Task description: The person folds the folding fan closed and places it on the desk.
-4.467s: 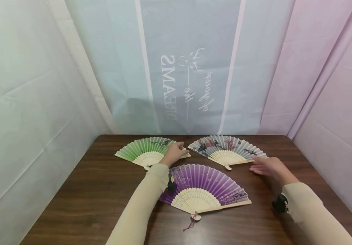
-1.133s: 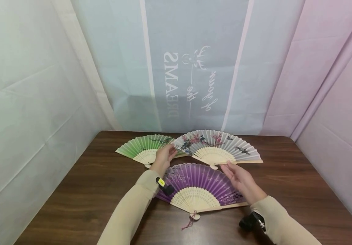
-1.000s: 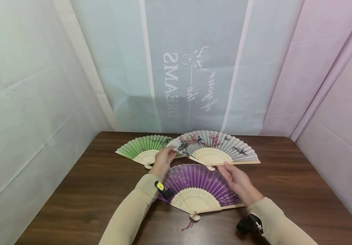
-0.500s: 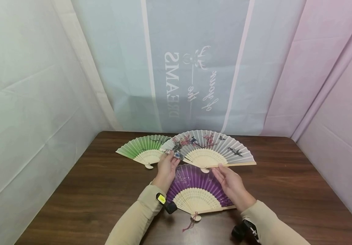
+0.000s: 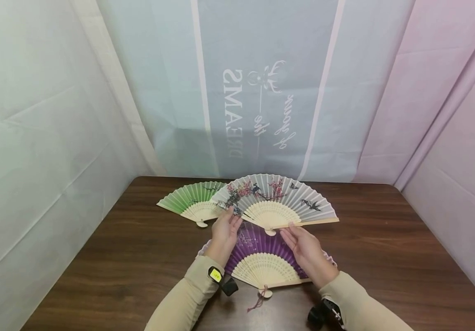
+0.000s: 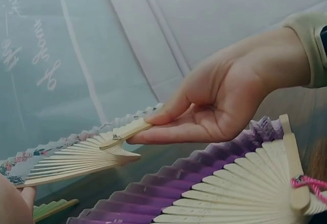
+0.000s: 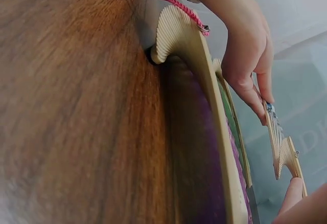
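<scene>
An unfolded grey-white fan (image 5: 271, 212), printed with pink blossoms and dark birds, is held up above the table by both hands. My left hand (image 5: 223, 234) pinches its left end between thumb and fingers. Near the pivot, my right hand (image 5: 305, 250) pinches the right guard stick; in the left wrist view the thumb lies on top of the stick (image 6: 125, 133) and the fingers beneath. Below and nearer lies an unfolded purple fan (image 5: 265, 269) with a pink tassel (image 5: 258, 301), partly hidden by the hands. Behind the left hand, a green fan (image 5: 192, 201) lies spread, its right side covered by the grey-white one.
The dark wooden table (image 5: 109, 262) reaches back to a hanging grey-blue cloth (image 5: 262, 147) with mirrored lettering. White cloth walls (image 5: 35, 151) enclose the left and right sides. Both wrists carry small black cameras (image 5: 229, 286).
Earlier the grey-white fan lay at the back right and my left hand was over the green fan. Both hands now hold the grey-white fan, which has shifted left over the last second.
</scene>
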`<action>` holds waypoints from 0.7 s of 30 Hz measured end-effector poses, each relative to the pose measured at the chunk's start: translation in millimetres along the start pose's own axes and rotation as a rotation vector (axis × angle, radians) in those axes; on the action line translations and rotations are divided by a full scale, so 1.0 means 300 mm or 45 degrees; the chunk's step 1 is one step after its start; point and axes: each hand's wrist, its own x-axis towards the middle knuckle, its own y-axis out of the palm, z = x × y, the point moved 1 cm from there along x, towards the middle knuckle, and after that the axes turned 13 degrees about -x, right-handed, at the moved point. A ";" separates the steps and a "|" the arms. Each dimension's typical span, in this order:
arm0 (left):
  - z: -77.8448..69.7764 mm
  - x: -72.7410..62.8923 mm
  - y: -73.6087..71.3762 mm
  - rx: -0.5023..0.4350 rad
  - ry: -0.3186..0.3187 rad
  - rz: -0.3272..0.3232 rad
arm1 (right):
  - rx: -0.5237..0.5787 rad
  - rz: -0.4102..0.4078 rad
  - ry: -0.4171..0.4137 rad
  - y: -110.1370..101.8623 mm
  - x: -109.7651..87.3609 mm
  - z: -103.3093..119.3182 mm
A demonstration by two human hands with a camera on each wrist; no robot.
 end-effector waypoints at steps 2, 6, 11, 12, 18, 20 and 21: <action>-0.005 -0.003 -0.005 0.011 0.018 0.009 | 0.000 0.003 -0.004 0.002 0.001 -0.003; -0.013 -0.008 -0.015 0.053 0.035 0.025 | -0.013 -0.001 0.003 0.004 0.000 -0.011; -0.021 -0.013 -0.022 0.088 0.048 0.042 | -0.037 0.003 -0.006 0.004 -0.003 -0.018; -0.023 -0.012 -0.023 0.090 0.049 0.049 | -0.041 0.004 -0.011 0.005 -0.003 -0.018; -0.034 -0.006 -0.028 0.096 0.043 0.063 | -0.093 0.037 -0.020 0.005 0.001 -0.008; -0.036 -0.004 -0.029 0.097 0.034 0.058 | -0.109 0.049 -0.017 0.005 0.000 -0.003; -0.036 -0.005 -0.029 0.098 0.030 0.060 | -0.117 0.053 -0.015 0.005 0.000 -0.001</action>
